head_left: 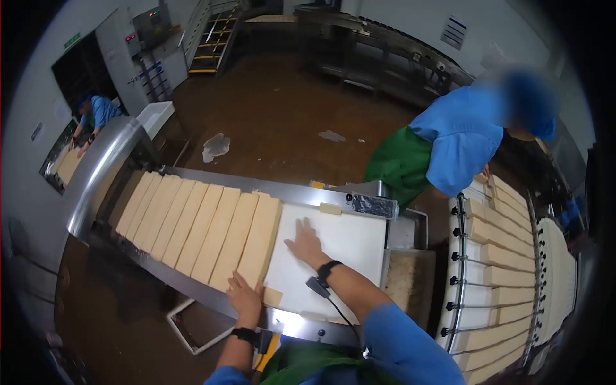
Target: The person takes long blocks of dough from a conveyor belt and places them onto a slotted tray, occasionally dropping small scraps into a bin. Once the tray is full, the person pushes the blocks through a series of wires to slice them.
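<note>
A row of several long pale yellow slabs (pixel 192 224) lies side by side on a steel conveyor (pixel 102 167). My left hand (pixel 244 296) rests on the near end of the last slab (pixel 260 240), fingers spread. My right hand (pixel 305 243) lies flat and open on the white board (pixel 350 244) just right of that slab, holding nothing. Each wrist wears a black band with a cable. A small broken piece (pixel 273 297) lies by my left hand.
A person in a blue top and green apron (pixel 443 151) bends over a rack of slabs (pixel 507 256) at the right. Another person in blue (pixel 96 115) works at the far left. A second small scrap (pixel 330 208) sits on the board's far edge. Wet brown floor lies beyond.
</note>
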Available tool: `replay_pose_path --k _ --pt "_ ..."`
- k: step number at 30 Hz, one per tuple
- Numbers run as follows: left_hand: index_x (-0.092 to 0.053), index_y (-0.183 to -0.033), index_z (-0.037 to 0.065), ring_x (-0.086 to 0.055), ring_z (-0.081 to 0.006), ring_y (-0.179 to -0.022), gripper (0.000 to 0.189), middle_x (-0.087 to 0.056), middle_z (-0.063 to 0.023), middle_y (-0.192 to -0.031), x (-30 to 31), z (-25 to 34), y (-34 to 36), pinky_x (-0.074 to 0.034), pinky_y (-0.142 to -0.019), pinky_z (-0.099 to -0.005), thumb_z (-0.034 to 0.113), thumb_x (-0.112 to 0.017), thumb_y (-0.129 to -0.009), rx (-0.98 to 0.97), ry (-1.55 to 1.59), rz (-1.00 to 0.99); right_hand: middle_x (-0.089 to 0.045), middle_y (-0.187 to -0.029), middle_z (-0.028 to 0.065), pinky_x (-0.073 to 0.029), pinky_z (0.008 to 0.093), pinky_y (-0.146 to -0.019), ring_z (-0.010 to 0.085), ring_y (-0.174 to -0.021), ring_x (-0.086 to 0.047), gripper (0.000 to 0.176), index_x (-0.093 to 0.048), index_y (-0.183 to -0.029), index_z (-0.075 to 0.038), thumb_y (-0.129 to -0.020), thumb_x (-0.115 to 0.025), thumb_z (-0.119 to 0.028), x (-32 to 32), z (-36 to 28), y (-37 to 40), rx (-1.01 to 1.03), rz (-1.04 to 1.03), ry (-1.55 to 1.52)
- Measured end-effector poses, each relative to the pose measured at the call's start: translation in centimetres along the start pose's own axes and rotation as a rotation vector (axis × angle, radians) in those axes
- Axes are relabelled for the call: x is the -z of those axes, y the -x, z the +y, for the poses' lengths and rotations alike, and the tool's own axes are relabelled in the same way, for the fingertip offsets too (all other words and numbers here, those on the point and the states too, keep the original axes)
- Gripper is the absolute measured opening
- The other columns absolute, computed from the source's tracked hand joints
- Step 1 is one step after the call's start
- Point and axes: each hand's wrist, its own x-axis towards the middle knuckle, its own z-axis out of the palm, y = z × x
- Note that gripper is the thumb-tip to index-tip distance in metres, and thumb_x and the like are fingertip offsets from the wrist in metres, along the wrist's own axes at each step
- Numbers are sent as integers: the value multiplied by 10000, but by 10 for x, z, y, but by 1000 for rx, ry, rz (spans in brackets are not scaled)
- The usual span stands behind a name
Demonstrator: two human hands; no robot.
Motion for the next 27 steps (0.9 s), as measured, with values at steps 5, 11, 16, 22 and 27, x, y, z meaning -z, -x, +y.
replay_pose_path --k 5,11,16,22,27 --pt "-236 -1363 -74 -555 -363 -941 901 -410 -253 -1253 -7 -9 -3 -490 -779 -387 502 -611 -780 -91 -69 32 -170 -1474 207 -327 445 -1028 407 -1270 -333 762 -229 -1415 -70 -829 -563 -426 -14 -58 -66 28 91 -144" --pt "-188 -1359 -107 -567 -380 -913 869 -406 -287 -1232 -9 -3 -5 -505 -747 -412 467 -569 -830 -198 -153 10 -187 -1480 150 -374 448 -969 349 -1244 -363 868 -189 -1436 -137 -753 -620 -458 -1 -81 -68 -146 -35 -102" --pt "-201 -1353 -84 -535 -410 -968 836 -393 -282 -1207 3 1 -2 -485 -781 -422 321 -674 -795 -269 -28 -15 -285 -1341 135 -415 531 -812 353 -1087 -429 934 -187 -1418 -111 -681 -673 -417 25 -65 -52 -408 -29 -28" --pt "-156 -1363 -17 -452 -459 -1063 940 -325 -276 -1199 17 39 9 -431 -875 -467 204 -764 -681 -597 385 -326 -327 -1218 167 -444 581 -734 433 -1114 -380 870 -305 -1297 -32 -627 -710 -411 70 58 6 -688 222 -114" --pt "-145 -1330 0 -479 -500 -967 927 -316 -292 -1167 10 98 34 -455 -833 -504 265 -749 -677 -646 311 -427 -272 -1340 211 -464 505 -835 419 -1210 -370 891 -256 -1313 -22 -657 -705 -423 118 102 85 -881 336 -161"
